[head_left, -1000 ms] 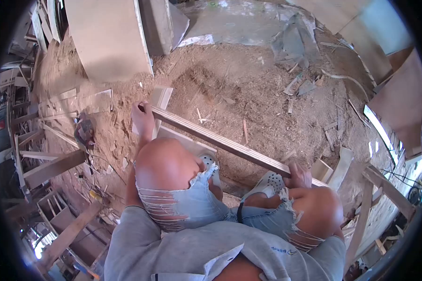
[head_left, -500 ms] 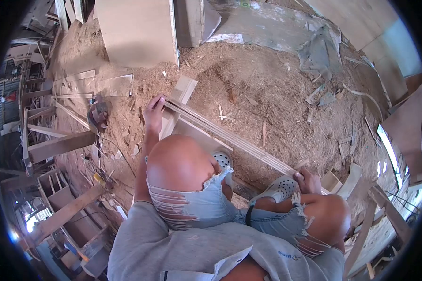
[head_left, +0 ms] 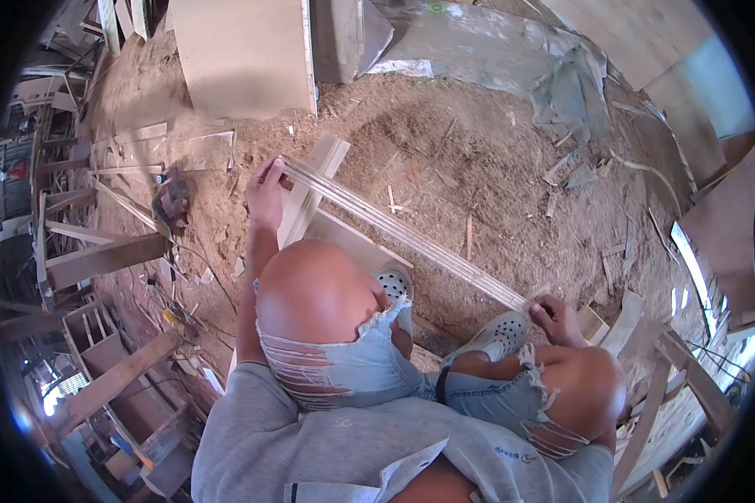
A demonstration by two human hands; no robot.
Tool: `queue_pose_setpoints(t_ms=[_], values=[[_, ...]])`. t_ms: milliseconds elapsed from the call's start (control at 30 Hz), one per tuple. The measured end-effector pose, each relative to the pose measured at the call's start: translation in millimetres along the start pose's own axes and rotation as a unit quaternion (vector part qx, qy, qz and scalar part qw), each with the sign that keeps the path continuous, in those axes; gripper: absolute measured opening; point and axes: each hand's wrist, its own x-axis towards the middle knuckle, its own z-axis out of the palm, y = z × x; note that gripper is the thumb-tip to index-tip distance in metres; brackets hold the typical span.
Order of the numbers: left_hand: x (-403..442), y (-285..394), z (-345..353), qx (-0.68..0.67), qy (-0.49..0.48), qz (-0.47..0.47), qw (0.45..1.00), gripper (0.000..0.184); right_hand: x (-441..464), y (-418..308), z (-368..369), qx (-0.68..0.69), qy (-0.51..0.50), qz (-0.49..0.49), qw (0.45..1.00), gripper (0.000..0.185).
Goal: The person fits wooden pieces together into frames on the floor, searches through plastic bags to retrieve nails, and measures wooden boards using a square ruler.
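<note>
A long, narrow wooden strip (head_left: 407, 235) with a layered edge slants across the space in front of my knees. My left hand (head_left: 266, 194) grips its upper left end, fingers wrapped round it. At the lower right end, my right hand (head_left: 556, 320) holds the strip between thumb and fingers. Under the strip's left part lies a short pale board (head_left: 312, 189), beside another flat board (head_left: 356, 239) near my shoe. A wood block (head_left: 592, 325) lies just right of my right hand.
Sawdust and scraps cover the ground. A power tool (head_left: 172, 199) with a cord lies at the left, near wooden frames (head_left: 109, 260). A large panel (head_left: 242, 59) stands at the top. Crossed timbers (head_left: 696, 377) are at the right.
The view has shifted, so the scene sits farther right. The strip has turned so its layered edge shows more broadly, and my right hand's fingers have shifted on its end.
</note>
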Motion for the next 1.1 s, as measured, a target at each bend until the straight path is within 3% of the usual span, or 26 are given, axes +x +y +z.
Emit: queue_pose_setpoints(t_ms=[100, 200, 400, 600, 700, 800, 900, 1000, 1100], values=[[-0.3, 12.8, 7.7, 0.084, 0.011, 0.012, 0.996, 0.032, 4.7, 17.7, -5.2, -0.096, -0.012, -0.024, 0.995, 0.044], [-13.8, 39.6, 25.3, 0.246, 0.031, 0.03, 0.968, 0.033, 2.9, 1.9, -0.5, -0.076, -0.05, -0.035, 0.995, 0.051], [-8.3, 26.3, 15.9, 0.222, 0.021, 0.061, 0.973, 0.033, -7.3, -23.9, 1.9, -0.196, -0.063, -0.028, 0.978, 0.058], [-19.2, 36.9, 20.6, 0.402, 0.041, 0.052, 0.913, 0.034, -0.3, -33.6, 6.5, -0.045, -0.128, 0.002, 0.991, 0.054], [-5.6, 13.4, 3.0, 0.499, 0.033, 0.064, 0.863, 0.038, 11.7, -2.8, 18.4, -0.104, -0.123, 0.0, 0.987, 0.053], [0.6, -9.2, -9.9, 0.442, 0.021, 0.082, 0.893, 0.038, 5.1, -23.5, 13.6, -0.189, -0.083, -0.043, 0.978, 0.058], [4.0, -9.4, -12.8, 0.48, 0.021, 0.087, 0.873, 0.036, -9.1, -4.4, 11.2, -0.24, -0.011, -0.101, 0.965, 0.066], [7.8, -11.0, -4.9, 0.552, 0.05, 0.079, 0.829, 0.037, -23.4, 12.1, 15.5, -0.294, -0.002, -0.016, 0.956, 0.066], [14.4, -14.8, 13.8, 0.598, 0.069, 0.068, 0.796, 0.042, -28.4, 18.1, 18.7, -0.281, 0.023, -0.044, 0.958, 0.063]])
